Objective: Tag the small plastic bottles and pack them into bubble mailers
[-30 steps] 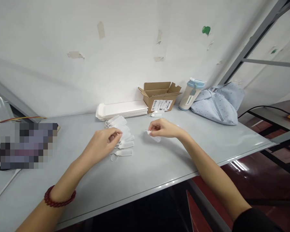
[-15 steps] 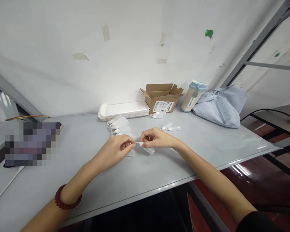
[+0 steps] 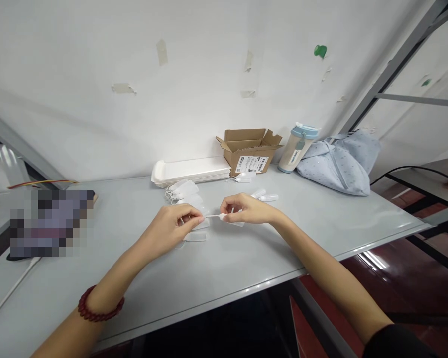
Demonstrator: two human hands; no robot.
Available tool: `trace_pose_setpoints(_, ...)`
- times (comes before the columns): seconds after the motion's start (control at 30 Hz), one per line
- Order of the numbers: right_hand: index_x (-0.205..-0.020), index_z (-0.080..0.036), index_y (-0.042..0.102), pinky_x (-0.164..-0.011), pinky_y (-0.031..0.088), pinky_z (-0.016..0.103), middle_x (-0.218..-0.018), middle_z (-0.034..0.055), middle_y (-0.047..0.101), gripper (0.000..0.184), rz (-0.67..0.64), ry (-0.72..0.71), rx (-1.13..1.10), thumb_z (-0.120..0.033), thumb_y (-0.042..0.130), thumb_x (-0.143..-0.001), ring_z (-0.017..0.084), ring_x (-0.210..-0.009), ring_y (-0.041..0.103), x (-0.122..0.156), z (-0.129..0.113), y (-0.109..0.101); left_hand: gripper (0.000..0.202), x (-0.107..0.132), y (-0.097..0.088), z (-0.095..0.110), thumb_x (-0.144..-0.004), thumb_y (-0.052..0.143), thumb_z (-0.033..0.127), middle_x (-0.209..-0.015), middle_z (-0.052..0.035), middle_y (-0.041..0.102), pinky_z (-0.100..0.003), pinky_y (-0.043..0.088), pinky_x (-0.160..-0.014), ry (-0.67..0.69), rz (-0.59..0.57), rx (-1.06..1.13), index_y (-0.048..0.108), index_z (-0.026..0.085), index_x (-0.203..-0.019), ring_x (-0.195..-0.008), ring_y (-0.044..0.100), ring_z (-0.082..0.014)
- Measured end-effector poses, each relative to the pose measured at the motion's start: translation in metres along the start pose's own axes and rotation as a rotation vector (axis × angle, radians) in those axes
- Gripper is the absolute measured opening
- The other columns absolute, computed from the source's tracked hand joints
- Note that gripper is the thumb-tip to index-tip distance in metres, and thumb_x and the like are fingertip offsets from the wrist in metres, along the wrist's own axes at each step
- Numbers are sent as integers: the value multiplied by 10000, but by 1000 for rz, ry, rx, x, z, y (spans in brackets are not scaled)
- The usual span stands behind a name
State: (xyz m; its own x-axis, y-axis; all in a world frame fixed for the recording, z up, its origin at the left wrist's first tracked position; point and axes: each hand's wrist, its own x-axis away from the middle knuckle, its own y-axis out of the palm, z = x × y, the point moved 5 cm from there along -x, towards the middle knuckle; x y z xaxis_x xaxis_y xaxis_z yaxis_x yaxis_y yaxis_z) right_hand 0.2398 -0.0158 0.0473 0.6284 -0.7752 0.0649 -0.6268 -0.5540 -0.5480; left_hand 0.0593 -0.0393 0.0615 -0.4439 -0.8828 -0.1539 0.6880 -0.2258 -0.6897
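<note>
Stretched between my hands is a short white cord [image 3: 212, 216]. My left hand [image 3: 171, 226] pinches its left end with thumb and forefinger. My right hand [image 3: 251, 209] is closed on the other end, at the head of a small clear plastic tag [image 3: 238, 223], mostly covered by the fingers. Several similar corded tags [image 3: 186, 189] lie in an overlapping row behind and under my left hand, the nearest tag [image 3: 196, 237] just beside its fingers. Beyond my right hand rest a couple more tags [image 3: 269, 198], partly hidden by it.
An open cardboard box [image 3: 252, 154] stands against the wall, with tags [image 3: 245, 177] at its foot. Left of it lies a stack of white trays or sleeves [image 3: 194, 170]. A tumbler [image 3: 296, 149] and blue cloth bag [image 3: 338, 169] are at right; a blurred-out flat object [image 3: 54, 223] at left.
My hands have drawn slightly apart and up, and the cord between them shows longer. The held tag has turned more level, further behind my right fingers. The nearest loose tag is more exposed.
</note>
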Motion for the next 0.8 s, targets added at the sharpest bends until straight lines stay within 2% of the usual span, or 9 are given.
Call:
trace_pose_setpoints(0.13,-835,-155,587,-571,391,226,-734,3,608,143,-38,-3,-111,-295,567,-812,98,-637,513,0,0,5,249,1,3,0,-827,547,388,-722,-20,660,-244,444,-533,-101,-21,177,691,186,-824,-592,565,-139)
trace_pose_setpoints(0.27,-867,-152,577,-586,406,232,-759,12,622,170,-66,-43,-191,-317,555,-831,98,-647,531,0,-2,11,242,2,12,2,-821,573,391,-710,-10,650,-218,435,-507,-144,-55,284,689,179,-835,-570,566,-118)
trace_pose_setpoints(0.37,-874,-148,581,-590,406,233,-751,7,610,178,-73,-58,-215,-321,557,-834,96,-647,527,0,-3,13,236,2,15,4,-825,579,390,-675,4,635,-210,440,-522,-148,-54,304,686,180,-817,-554,556,-104)
trace_pose_setpoints(0.53,-854,-149,578,-592,400,234,-717,-9,587,174,-78,-60,-242,-321,574,-827,91,-635,512,1,-5,12,265,2,9,2,-810,595,422,-665,-6,632,-214,427,-490,-177,30,313,671,168,-792,-567,565,-121)
trace_pose_setpoints(0.8,-878,-141,589,-600,411,235,-739,3,597,178,-84,-73,-269,-313,582,-833,89,-639,518,1,-8,15,251,2,12,2,-817,576,406,-665,-6,641,-221,439,-502,-152,-44,315,673,176,-804,-552,566,-117)
